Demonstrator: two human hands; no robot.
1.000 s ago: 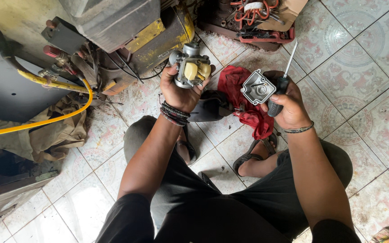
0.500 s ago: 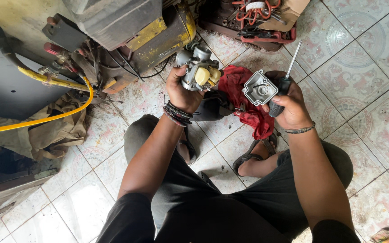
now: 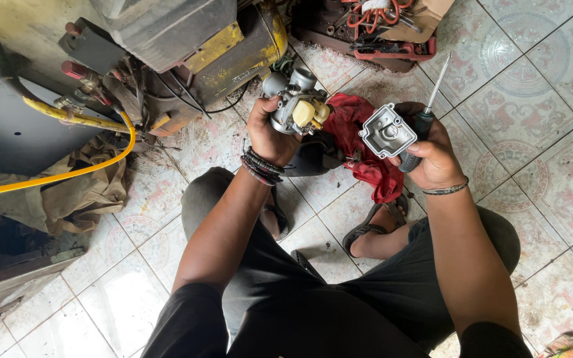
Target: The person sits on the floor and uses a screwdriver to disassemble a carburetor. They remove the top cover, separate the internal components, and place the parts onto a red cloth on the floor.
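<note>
Above the tiled floor [image 3: 538, 93], our left hand [image 3: 270, 132] grips the carburetor body [image 3: 296, 103] (float exposed). Our right hand [image 3: 432, 152] clasps the float bowl [image 3: 387, 130] and screwdriver [image 3: 426, 113]; refitting seemingly needs careful alignment.

Patterned tile floor [image 3: 538, 79] — red rag [image 3: 359, 142], tan cloth [image 3: 74, 192], red tool tray [image 3: 373, 36] lying on it.

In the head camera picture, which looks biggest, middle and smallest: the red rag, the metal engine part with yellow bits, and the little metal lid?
1. Red rag, spread on the floor, looks biggest.
2. Metal engine part in the left hand.
3. Metal lid in the right hand.
The two metal pieces look close in size, so that order is unsure.
</note>
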